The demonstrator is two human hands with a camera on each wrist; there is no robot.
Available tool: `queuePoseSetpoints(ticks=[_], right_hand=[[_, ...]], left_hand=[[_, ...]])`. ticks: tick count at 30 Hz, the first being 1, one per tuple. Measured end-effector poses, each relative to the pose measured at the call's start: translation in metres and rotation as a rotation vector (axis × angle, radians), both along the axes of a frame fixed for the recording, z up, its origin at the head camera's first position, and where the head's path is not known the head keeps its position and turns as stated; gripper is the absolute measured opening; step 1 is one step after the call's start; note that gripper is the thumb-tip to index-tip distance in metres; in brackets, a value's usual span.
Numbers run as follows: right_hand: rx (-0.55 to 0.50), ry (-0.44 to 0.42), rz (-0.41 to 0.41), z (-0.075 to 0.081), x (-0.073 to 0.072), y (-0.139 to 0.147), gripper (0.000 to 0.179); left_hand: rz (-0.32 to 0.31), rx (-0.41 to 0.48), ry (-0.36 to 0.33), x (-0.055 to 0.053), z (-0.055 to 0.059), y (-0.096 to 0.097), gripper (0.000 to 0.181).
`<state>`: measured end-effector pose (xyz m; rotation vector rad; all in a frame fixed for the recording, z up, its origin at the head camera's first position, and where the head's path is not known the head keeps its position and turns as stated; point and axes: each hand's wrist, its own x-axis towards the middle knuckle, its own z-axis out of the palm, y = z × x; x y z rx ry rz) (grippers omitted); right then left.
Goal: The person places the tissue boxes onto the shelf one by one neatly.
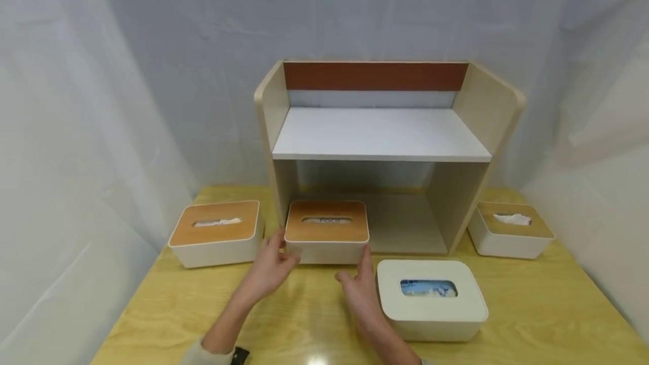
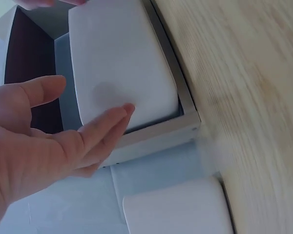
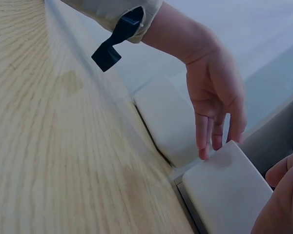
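Note:
A tissue box with an orange wood-look lid (image 1: 327, 251) sits at the left of the shelf unit's lower level, its front end at the opening. My left hand (image 1: 271, 266) is at its left front corner, with fingers extended along the side and thumb apart in the left wrist view. My right hand (image 1: 362, 292) is at the right front corner, its index fingertip right at the box's edge and its thumb spread. In the right wrist view, the box's white wall (image 3: 229, 190) lies between my two hands.
The two-level shelf unit (image 1: 380, 134) stands at the table's back. Another orange-lidded tissue box (image 1: 215, 252) is left of it, a smaller wood-lidded one (image 1: 512, 245) right of it. An all-white tissue box (image 1: 431, 311) stands in front, close beside my right forearm.

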<state>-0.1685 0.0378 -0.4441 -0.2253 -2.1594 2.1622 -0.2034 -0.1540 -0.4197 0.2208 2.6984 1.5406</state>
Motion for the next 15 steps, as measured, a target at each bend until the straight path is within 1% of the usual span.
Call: queuePoseSetpoints(ticks=[6,8,11,15], right_hand=[[0.001,-0.018,0.0,-0.001,-0.006,-0.001,0.101],[0.006,-0.02,-0.008,-0.001,-0.008,-0.003,0.101],[0.016,-0.023,-0.022,-0.002,-0.011,-0.004,0.101],[0.02,-0.031,-0.027,-0.004,-0.014,-0.006,0.1]], left_hand=[[-0.033,0.108,-0.076,0.003,0.002,0.003,0.076],[-0.039,0.14,-0.086,0.003,0.003,0.004,0.077],[-0.069,0.189,-0.08,0.004,0.003,0.006,0.079],[-0.099,0.195,-0.057,0.005,0.002,0.007,0.081]])
